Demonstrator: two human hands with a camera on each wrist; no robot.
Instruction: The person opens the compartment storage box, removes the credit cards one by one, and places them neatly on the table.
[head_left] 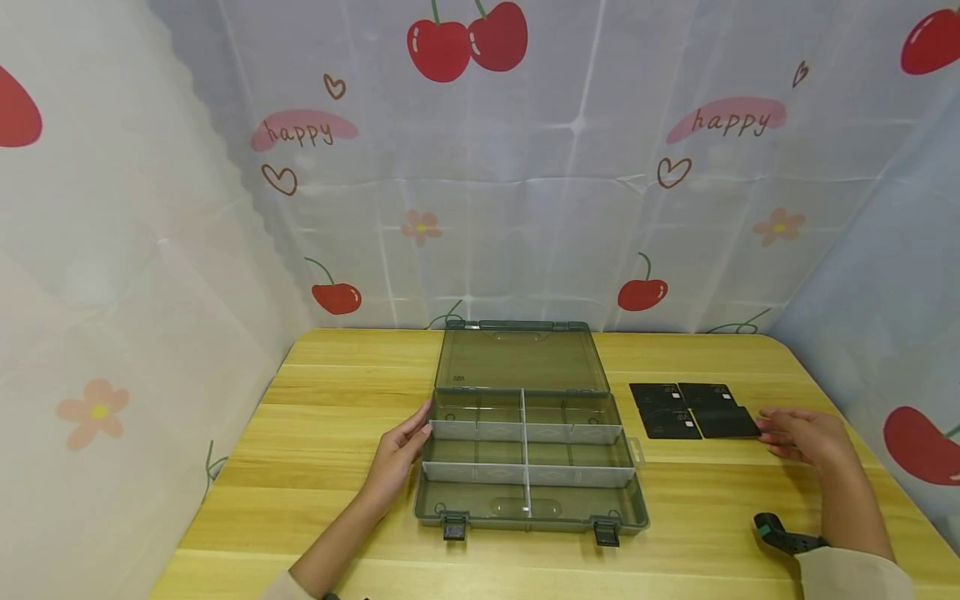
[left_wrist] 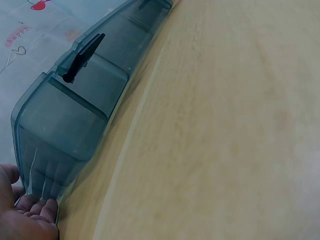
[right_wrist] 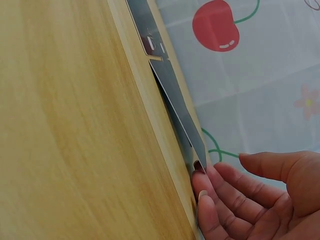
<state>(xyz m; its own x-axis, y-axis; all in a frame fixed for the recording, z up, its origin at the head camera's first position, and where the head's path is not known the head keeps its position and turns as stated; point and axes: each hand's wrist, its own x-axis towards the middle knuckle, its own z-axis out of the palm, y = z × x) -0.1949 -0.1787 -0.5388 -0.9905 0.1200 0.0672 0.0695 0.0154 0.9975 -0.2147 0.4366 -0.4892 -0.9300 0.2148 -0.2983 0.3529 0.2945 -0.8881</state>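
A translucent grey-green compartment box (head_left: pixel 527 523) stands on the table with its lid (head_left: pixel 521 358) laid back. My left hand (head_left: pixel 395 457) rests against the box's left side; in the left wrist view its fingertips touch the lower wall. To the right of the box lie several black cards (head_left: pixel 670 423), grouped side by side. The fingertips of my right hand (head_left: pixel 806 437) touch the right edge of the nearest right-hand card (head_left: pixel 723 423). That card (right_wrist: pixel 175 100) is tilted, its edge raised off the table at the fingertips, with the thumb standing apart from it.
White dividers (head_left: pixel 480 473) split the box into several compartments, and two dark latches (head_left: pixel 454 528) hang at its front. A wooden table (head_left: pixel 315 467) carries everything. Curtains with cherry prints (head_left: pixel 525 242) hang behind it and at both sides. A black strap (head_left: pixel 783 536) is at the right wrist.
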